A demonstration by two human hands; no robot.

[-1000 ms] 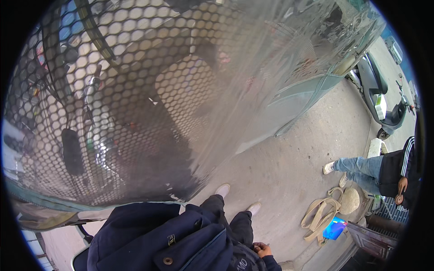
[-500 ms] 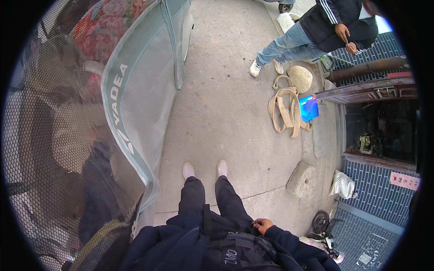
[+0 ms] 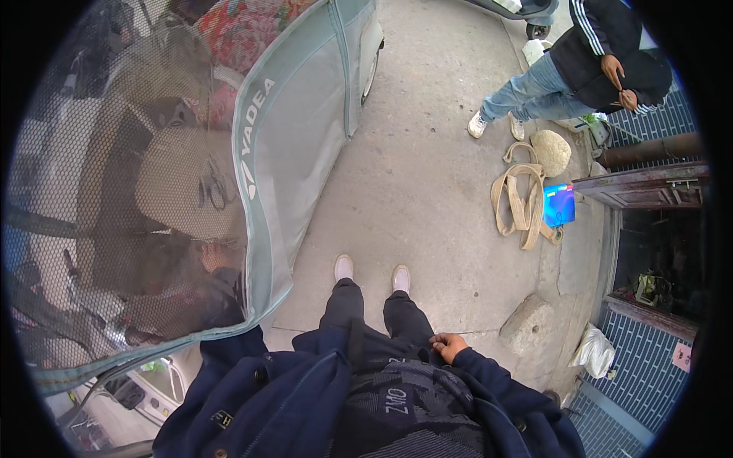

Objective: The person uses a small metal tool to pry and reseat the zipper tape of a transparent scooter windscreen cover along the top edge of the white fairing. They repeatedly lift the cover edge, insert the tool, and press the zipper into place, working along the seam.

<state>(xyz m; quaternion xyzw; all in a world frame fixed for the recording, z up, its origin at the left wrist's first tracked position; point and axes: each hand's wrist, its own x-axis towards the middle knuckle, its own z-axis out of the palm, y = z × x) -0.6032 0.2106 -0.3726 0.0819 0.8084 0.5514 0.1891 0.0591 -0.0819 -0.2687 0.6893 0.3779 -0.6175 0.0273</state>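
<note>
My right hand [image 3: 448, 345] is by my dark clothing [image 3: 405, 404] at hip level, fingers curled together; what they hold, if anything, is hidden. My left hand is out of sight; its dark sleeve reaches beside the mesh-and-grey cover [image 3: 298, 168] of a vehicle on my left. Through the clear and mesh panel, a pale seat [image 3: 164, 172] and red floral fabric [image 3: 233, 30] show dimly. My two light shoes stand on the concrete pavement [image 3: 397, 191].
A person [image 3: 573, 76] stands at upper right, hands together. Near them lie coiled beige straps [image 3: 519, 198], a round stone [image 3: 550, 153] and a blue flat item [image 3: 559, 204]. An open doorway [image 3: 657, 259], a worn stone block [image 3: 527, 324], a white bag [image 3: 592, 351] and a scooter [image 3: 534, 27] border the pavement.
My view has swung from the mesh cover down to the pavement, then slightly back left since half a second ago. My right hand stays at my hip.
</note>
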